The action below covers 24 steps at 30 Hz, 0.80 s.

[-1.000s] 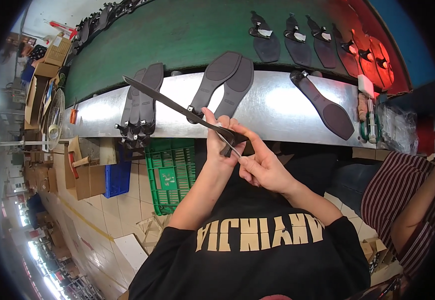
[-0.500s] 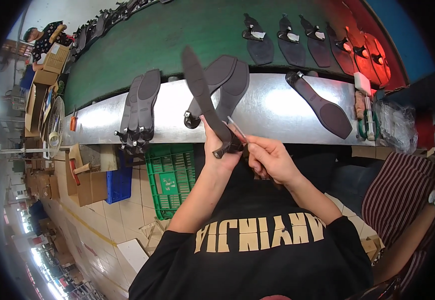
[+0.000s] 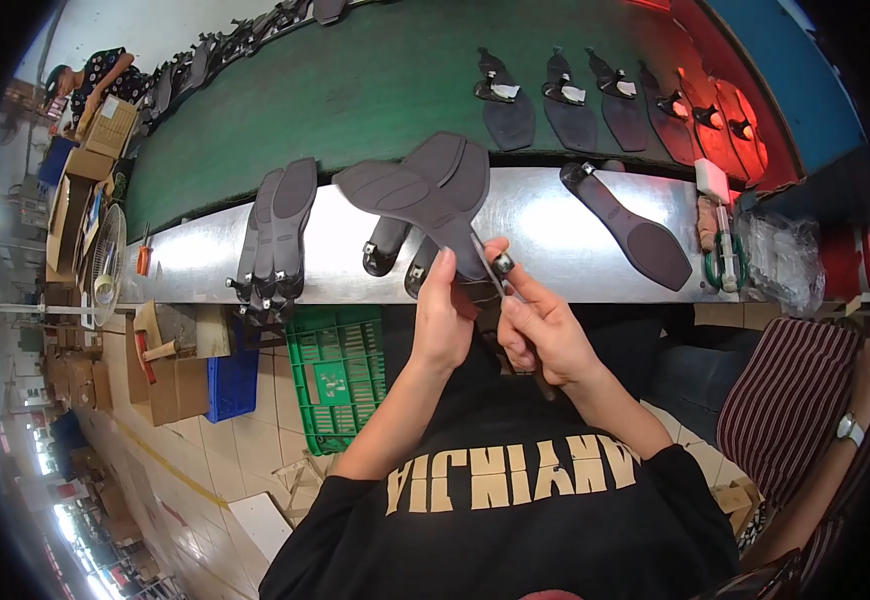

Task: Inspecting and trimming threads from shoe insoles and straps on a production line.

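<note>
My left hand (image 3: 444,318) grips the heel end of a dark grey flat shoe sole (image 3: 405,195), holding it up with its broad face toward me. My right hand (image 3: 543,333) is closed around a thin metal tool (image 3: 488,266) whose tip touches the sole near its heel. Both hands meet just in front of the shiny metal bench edge (image 3: 545,225). A pair of soles (image 3: 450,165) lies on the bench right behind the held one, partly hidden by it.
Stacked soles (image 3: 277,235) lie left on the bench, a single sole (image 3: 627,225) right. More soles (image 3: 508,110) ride the green conveyor (image 3: 355,90). A green crate (image 3: 340,375) and blue crate (image 3: 227,380) stand below. A person in a striped sleeve (image 3: 790,400) sits at right.
The held sole has swung from edge-on and pointing left to face-on toward me. My hands stayed in about the same place.
</note>
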Motion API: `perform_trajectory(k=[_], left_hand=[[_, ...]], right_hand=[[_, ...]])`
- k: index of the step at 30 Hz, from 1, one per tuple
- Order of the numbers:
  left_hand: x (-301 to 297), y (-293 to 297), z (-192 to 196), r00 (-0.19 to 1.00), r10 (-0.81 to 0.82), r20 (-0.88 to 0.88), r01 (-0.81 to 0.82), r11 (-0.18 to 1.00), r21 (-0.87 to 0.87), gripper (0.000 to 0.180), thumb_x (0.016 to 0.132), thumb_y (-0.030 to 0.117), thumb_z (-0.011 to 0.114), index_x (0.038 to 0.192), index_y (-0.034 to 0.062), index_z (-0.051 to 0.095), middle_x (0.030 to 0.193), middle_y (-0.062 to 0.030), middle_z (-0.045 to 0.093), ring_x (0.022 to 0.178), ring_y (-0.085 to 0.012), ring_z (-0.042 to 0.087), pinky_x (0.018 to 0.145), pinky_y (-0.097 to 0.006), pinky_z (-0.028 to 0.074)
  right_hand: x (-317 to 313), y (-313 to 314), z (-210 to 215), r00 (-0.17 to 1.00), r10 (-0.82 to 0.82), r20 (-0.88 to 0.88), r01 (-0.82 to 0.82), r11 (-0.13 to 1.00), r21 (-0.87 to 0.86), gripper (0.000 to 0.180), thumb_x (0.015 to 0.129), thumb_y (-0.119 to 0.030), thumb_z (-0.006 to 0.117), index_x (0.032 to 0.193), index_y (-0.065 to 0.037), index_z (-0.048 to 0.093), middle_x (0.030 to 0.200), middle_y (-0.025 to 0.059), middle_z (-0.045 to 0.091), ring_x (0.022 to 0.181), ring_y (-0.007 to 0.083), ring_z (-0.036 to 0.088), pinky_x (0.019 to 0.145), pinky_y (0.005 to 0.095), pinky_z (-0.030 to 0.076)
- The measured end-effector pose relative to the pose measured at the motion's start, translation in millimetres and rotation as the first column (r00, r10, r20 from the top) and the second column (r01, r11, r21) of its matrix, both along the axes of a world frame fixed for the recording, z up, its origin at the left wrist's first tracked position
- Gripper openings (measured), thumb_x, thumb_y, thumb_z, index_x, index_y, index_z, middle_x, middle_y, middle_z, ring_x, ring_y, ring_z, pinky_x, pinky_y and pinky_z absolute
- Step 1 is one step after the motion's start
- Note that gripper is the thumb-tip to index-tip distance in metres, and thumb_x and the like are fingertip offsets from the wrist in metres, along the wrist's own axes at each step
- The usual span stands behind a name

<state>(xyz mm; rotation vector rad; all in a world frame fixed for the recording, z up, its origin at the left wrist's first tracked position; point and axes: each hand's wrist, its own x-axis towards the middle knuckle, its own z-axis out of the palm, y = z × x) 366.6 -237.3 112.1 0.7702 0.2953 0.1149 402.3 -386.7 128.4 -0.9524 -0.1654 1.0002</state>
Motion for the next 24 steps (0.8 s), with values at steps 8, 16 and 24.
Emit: perform_trajectory(k=[8, 16, 24], left_hand=[[-5, 6, 2, 0.999, -0.028, 0.016, 0.028, 0.999, -0.016, 0.066, 0.090, 0.004, 0.061, 0.148, 0.0114, 0.030, 0.129, -0.0110, 0.052, 0.112, -0.0202, 0.057, 0.085, -0.035, 0.057], [-15, 6, -18, 0.998, 0.051, 0.035, -0.058, 0.970, 0.238, 0.066, 0.083, -0.005, 0.065, 0.143, 0.0067, 0.039, 0.121, -0.0089, 0.059, 0.105, -0.0179, 0.061, 0.087, -0.033, 0.055], [-13, 1, -15, 0.999, 0.051, -0.003, -0.049, 0.973, 0.225, 0.068, 0.079, -0.008, 0.069, 0.141, 0.0062, 0.044, 0.115, -0.0103, 0.063, 0.103, -0.0176, 0.062, 0.083, -0.029, 0.053]], right_hand=[[11, -10, -6, 0.939, 0.071, -0.336, 0.008, 0.974, 0.228, 0.052, 0.102, -0.019, 0.046, 0.150, -0.022, 0.027, 0.061, -0.0025, 0.040, 0.043, 0.0047, 0.036, 0.038, 0.0181, 0.033], [2, -6, -10, 0.960, 0.075, -0.269, -0.032, 0.986, 0.161, 0.053, 0.102, -0.017, 0.045, 0.150, -0.024, 0.026, 0.061, -0.0048, 0.037, 0.044, 0.0024, 0.033, 0.040, 0.0164, 0.030], [6, -10, -19, 0.976, -0.006, -0.216, 0.025, 0.996, 0.085, 0.042, 0.102, -0.022, 0.045, 0.144, -0.014, 0.041, 0.060, -0.0063, 0.036, 0.044, 0.0023, 0.032, 0.040, 0.0168, 0.029]])
